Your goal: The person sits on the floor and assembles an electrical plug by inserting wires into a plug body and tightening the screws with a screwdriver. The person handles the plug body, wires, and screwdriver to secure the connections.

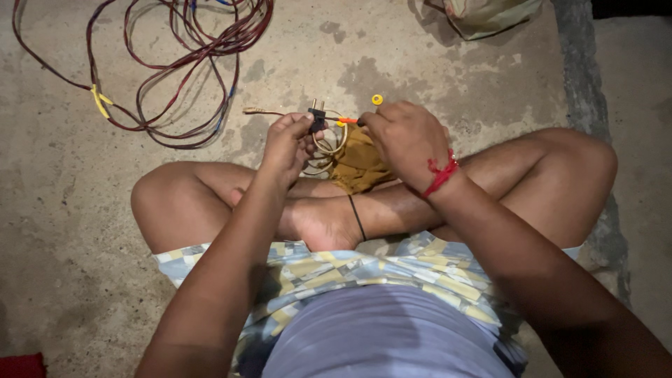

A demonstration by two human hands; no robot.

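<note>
My left hand (285,143) pinches a small black plug (317,119) above my crossed legs — its pale cord (329,143) loops below. My right hand (406,140) grips an orange-handled screwdriver (348,120), tip at the plug.

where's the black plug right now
In the head view, just left of centre: the black plug is pinched in the left hand, beside the right hand, above the crossed legs.

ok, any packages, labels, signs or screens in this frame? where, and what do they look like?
No labels, signs or screens show.
Soft greenish-beige bag or pouch: top edge of the frame, on the concrete floor, cut off by the picture edge; whether it is a package cannot be told.
Mustard-brown cloth pouch: on the floor by the crossed legs, under the right hand.
</note>
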